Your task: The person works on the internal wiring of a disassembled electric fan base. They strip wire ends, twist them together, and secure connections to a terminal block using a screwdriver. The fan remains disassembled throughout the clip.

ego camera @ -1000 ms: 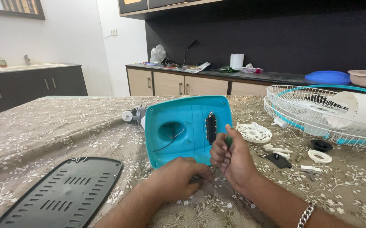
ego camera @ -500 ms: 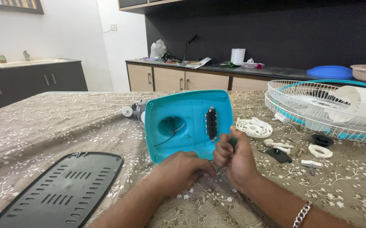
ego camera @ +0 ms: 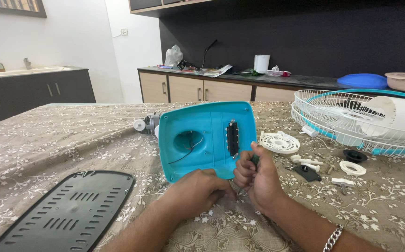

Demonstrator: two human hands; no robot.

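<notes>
The turquoise fan base (ego camera: 207, 137) stands tilted on its edge at the middle of the bench (ego camera: 48, 140), its hollow underside turned toward the camera: a rounded square shell with a raised rim, a round opening on its left half from which thin dark wires hang, and a narrow black switch block (ego camera: 233, 138) set upright right of centre. At 5 o'clock from the shell, the right hand (ego camera: 258, 179) is curled in a closed grip around a green-handled screwdriver (ego camera: 255, 160), only the top of the handle showing above the fist, close to the shell's lower right corner. At 6 o'clock, the left hand (ego camera: 198, 191) rests knuckles-up just below the shell's bottom edge, fingers folded under; whether its grip holds anything cannot be told. A silver bracelet (ego camera: 333, 238) sits on the right wrist. At 9 o'clock behind the shell, a grey motor part (ego camera: 147, 124) pokes out. At 7 o'clock lies a black slotted base plate (ego camera: 67, 212). At 3 o'clock are a white round vented disc (ego camera: 280, 142), small white and black loose parts (ego camera: 326, 165), and beyond them a white wire fan guard (ego camera: 352, 121) with a turquoise rim.
</notes>
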